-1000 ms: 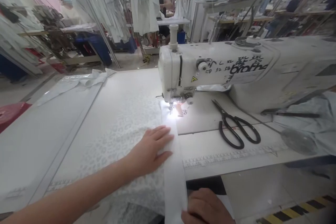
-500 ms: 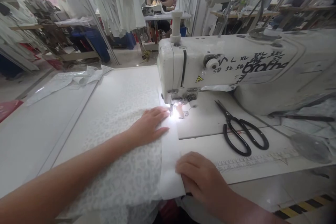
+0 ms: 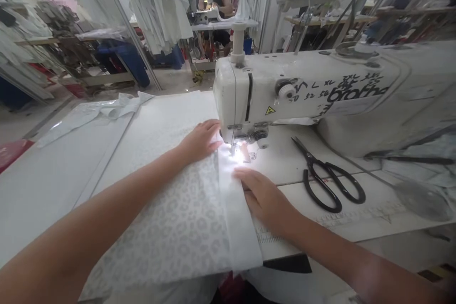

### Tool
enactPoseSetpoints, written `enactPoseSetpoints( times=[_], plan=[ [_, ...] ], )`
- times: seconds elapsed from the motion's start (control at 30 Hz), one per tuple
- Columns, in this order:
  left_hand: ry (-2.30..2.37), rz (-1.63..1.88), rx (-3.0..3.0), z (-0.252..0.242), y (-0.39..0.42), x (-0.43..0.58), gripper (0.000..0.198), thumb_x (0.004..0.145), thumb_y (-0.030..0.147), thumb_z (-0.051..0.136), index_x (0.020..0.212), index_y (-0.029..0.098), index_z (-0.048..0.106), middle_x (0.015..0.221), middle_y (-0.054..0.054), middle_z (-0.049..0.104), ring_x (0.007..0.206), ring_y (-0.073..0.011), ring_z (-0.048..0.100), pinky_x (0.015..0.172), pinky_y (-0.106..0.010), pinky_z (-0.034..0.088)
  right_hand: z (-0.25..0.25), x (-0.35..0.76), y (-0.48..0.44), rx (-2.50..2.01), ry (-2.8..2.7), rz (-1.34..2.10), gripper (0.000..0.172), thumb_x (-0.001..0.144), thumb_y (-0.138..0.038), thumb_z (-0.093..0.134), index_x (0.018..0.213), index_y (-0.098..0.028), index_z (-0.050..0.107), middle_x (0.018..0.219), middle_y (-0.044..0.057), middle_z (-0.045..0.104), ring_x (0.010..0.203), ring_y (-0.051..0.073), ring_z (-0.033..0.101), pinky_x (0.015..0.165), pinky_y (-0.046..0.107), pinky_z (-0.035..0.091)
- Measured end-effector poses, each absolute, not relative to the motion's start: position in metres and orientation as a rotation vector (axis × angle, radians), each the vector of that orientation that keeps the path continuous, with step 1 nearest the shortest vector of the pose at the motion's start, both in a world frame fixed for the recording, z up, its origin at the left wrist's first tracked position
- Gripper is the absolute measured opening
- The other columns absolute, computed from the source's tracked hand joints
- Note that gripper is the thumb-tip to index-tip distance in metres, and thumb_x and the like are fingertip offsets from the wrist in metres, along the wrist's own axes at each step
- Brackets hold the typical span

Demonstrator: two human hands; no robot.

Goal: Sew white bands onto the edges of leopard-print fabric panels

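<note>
Under the needle of a white sewing machine (image 3: pixel 245 99) runs a plain white fabric strip (image 3: pixel 240 228), along the edge of a pale leopard-print fabric (image 3: pixel 185 232). My left hand (image 3: pixel 201 141) lies flat on the print, left of the lit presser foot (image 3: pixel 233 148), fingers stretched forward. My right hand (image 3: pixel 261 194) is closed on the strip's right edge just in front of the foot; its thumb is partly hidden. Black-handled scissors (image 3: pixel 322 175) rest on the table to the right, apart from both hands.
A printed ruler scale (image 3: pixel 356 213) runs along the table front. Pale fabric pieces (image 3: pixel 114 109) lie at the back left, and more cloth (image 3: pixel 423 175) is heaped at right. Beyond the table, a person (image 3: pixel 221 0) sits at another machine near hanging white garments (image 3: pixel 160 4).
My left hand has slid forward along the print. My right hand has moved up the strip, closer to the presser foot. The strip's near end has shifted right.
</note>
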State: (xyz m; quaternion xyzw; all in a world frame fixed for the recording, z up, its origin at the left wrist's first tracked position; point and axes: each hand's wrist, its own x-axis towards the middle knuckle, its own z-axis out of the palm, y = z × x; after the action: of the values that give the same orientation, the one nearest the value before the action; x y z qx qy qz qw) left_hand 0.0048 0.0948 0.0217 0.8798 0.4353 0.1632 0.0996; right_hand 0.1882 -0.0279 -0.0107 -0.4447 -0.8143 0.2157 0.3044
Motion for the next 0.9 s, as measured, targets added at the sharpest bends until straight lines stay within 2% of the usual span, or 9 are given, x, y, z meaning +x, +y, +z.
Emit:
enactPoseSetpoints(
  times=[0.07, 0.13, 0.2, 0.27, 0.37, 0.47, 0.6, 0.73, 0.9],
  plan=[
    [1.204, 0.415, 2.637, 0.026, 0.072, 0.003, 0.041, 0.086, 0.036, 0.053, 0.121, 0.017, 0.049, 0.127, -0.011, 0.048, 0.112, -0.0247, 0.049, 0.093, -0.047, 0.041, -0.019, 0.197, -0.060, -1.175, -2.245, 0.439, 0.053, 0.082, -0.004, 0.036, 0.134, -0.010, 0.035, 0.135, 0.014, 0.044, 0.125, 0.025, 0.039, 0.102, 0.047, 0.036],
    [1.047, 0.288, 2.691, 0.026, 0.033, -0.005, 0.050, 0.082, 0.043, 0.056, 0.126, 0.022, 0.046, 0.135, -0.009, 0.044, 0.121, -0.0268, 0.042, 0.100, -0.047, 0.034, -0.034, 0.210, -0.102, -1.083, -2.312, 0.380, 0.056, 0.084, -0.007, 0.039, 0.139, -0.012, 0.029, 0.134, 0.013, 0.046, 0.125, 0.026, 0.040, 0.104, 0.046, 0.035],
    [0.779, 0.065, 2.775, 0.022, -0.015, -0.016, 0.065, 0.080, 0.051, 0.054, 0.136, 0.024, 0.034, 0.142, -0.008, 0.036, 0.128, -0.0284, 0.034, 0.103, -0.047, 0.030, -0.055, 0.223, -0.144, -0.855, -2.318, 0.493, 0.049, 0.086, -0.015, 0.046, 0.134, -0.022, 0.038, 0.120, 0.007, 0.060, 0.111, 0.022, 0.054, 0.098, 0.035, 0.044],
    [0.588, -0.107, 2.867, 0.014, -0.062, -0.025, 0.076, 0.080, 0.052, 0.053, 0.141, 0.020, 0.022, 0.146, -0.011, 0.029, 0.132, -0.0301, 0.027, 0.101, -0.046, 0.031, -0.074, 0.232, -0.173, -0.858, -2.217, 0.688, 0.036, 0.087, -0.018, 0.047, 0.122, -0.027, 0.051, 0.102, 0.004, 0.068, 0.091, 0.019, 0.064, 0.083, 0.027, 0.052],
    [0.612, -0.013, 3.088, -0.001, -0.105, -0.026, 0.056, 0.086, 0.024, 0.048, 0.138, 0.021, 0.030, 0.138, -0.011, 0.041, 0.124, -0.0286, 0.038, 0.094, -0.041, 0.036, -0.089, 0.229, -0.180, -1.213, -1.894, 0.993, 0.025, 0.089, -0.017, 0.041, 0.107, -0.022, 0.059, 0.096, 0.006, 0.067, 0.085, 0.018, 0.064, 0.076, 0.028, 0.053],
    [0.689, 0.214, 3.176, -0.007, -0.114, -0.016, 0.043, 0.085, 0.008, 0.039, 0.128, 0.014, 0.042, 0.108, -0.012, 0.059, 0.096, -0.0246, 0.054, 0.080, -0.039, 0.042, -0.088, 0.212, -0.162, -1.289, -1.553, 1.257, 0.024, 0.085, -0.019, 0.047, 0.106, -0.019, 0.059, 0.107, 0.008, 0.063, 0.101, 0.022, 0.056, 0.091, 0.038, 0.045],
    [0.512, 0.480, 3.089, -0.001, -0.118, -0.006, 0.028, 0.086, 0.007, 0.037, 0.111, 0.006, 0.049, 0.083, -0.009, 0.060, 0.073, -0.0189, 0.052, 0.065, -0.034, 0.044, -0.078, 0.190, -0.155, -1.024, -1.307, 1.715, 0.023, 0.077, -0.028, 0.061, 0.097, -0.018, 0.065, 0.096, 0.004, 0.065, 0.096, 0.023, 0.057, 0.093, 0.041, 0.041],
    [0.475, 0.474, 2.981, -0.002, -0.143, -0.005, 0.021, 0.087, 0.009, 0.041, 0.105, 0.006, 0.052, 0.082, -0.010, 0.059, 0.072, -0.0183, 0.051, 0.066, -0.034, 0.045, -0.073, 0.185, -0.182, -0.957, -1.089, 1.877, 0.026, 0.075, -0.042, 0.066, 0.081, -0.017, 0.067, 0.076, 0.000, 0.064, 0.079, 0.019, 0.058, 0.083, 0.036, 0.045],
    [0.505, 0.474, 2.861, -0.017, -0.169, 0.000, 0.021, 0.089, 0.011, 0.037, 0.099, 0.008, 0.055, 0.079, -0.009, 0.058, 0.068, -0.0167, 0.049, 0.064, -0.032, 0.045, -0.068, 0.193, -0.213, -0.958, -0.929, 1.959, 0.025, 0.072, -0.039, 0.071, 0.077, -0.015, 0.066, 0.072, -0.001, 0.061, 0.073, 0.016, 0.055, 0.072, 0.029, 0.044]
  ],
)
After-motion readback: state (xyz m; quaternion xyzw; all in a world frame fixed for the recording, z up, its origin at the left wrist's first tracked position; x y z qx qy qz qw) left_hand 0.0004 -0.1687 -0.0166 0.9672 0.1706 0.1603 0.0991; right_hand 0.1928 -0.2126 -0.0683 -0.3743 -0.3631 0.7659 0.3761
